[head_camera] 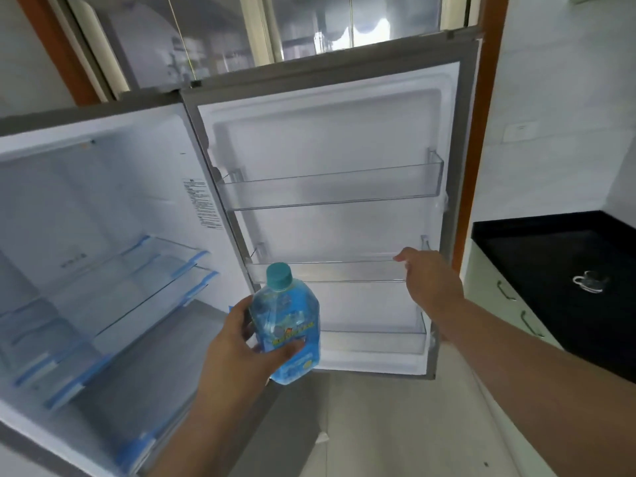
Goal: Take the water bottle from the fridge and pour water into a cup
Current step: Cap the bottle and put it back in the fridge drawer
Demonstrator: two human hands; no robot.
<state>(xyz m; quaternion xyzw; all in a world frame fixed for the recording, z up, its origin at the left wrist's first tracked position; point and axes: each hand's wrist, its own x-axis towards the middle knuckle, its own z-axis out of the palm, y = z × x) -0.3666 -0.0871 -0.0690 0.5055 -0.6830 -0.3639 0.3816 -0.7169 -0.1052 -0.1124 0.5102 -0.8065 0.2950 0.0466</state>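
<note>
left hand (237, 342) grips water bottle (287, 325) | right hand (430, 284) on fridge door (344, 132) shelf (330, 271)
</note>
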